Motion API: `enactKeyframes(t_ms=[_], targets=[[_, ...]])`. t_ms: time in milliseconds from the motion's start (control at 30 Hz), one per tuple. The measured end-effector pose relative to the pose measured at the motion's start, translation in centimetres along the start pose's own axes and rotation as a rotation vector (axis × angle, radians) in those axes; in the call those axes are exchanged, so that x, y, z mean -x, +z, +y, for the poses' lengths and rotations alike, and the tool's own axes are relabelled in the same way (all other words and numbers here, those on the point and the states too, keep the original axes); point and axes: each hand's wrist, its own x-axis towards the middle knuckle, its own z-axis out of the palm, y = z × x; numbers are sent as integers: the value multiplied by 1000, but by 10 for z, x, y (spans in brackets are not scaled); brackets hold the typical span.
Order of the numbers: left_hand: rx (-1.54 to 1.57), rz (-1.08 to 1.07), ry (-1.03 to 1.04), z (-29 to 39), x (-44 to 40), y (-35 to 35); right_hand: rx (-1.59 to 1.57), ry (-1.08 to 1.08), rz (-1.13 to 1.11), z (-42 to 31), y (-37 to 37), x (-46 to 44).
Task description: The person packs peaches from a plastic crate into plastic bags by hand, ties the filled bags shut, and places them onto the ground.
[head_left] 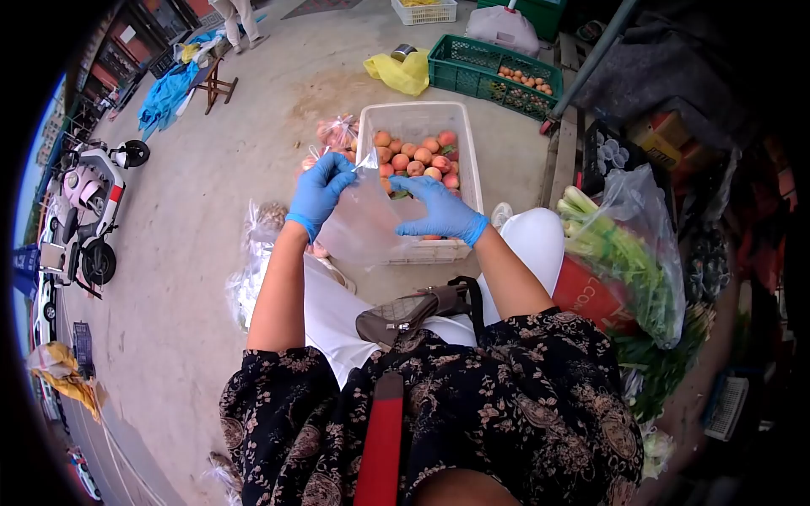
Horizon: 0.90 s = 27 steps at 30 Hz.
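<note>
A thin clear plastic bag [364, 219] hangs in front of me, with no fruit visible inside. My left hand [321, 192], in a blue glove, pinches its top edge. My right hand [439, 207], also gloved in blue, has its fingers spread towards the left, by the bag's right side; whether it touches the bag is hard to tell. Behind and below both hands stands a white plastic crate [474, 173] holding several peaches [415, 168]. Tied bags of peaches [336, 132] lie just left of the crate.
Beyond the crate are a yellow bag [403, 74] and a green crate [456, 67] of small round produce. Bagged green vegetables [629, 253] lie at the right. A scooter [89, 211] is parked far left; a person's legs [238, 21] show at the top.
</note>
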Motion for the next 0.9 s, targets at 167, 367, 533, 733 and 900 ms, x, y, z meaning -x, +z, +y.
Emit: enactKeyframes(t_ms=[167,367,533,733,900], targets=[[-65,103,-100,-4,-1,-12,-240,313,-86,14,16,11],[-437,424,210,-39,2,1,-307,490,75,16,25,21],[-369,547,313,-24,41,53,-329,580,186,12,27,20],[-8,108,-141,-81,52,96,-998,647,98,37,57,20],[256,118,-223,-68,52,97,-1168,641,130,33,60,22]])
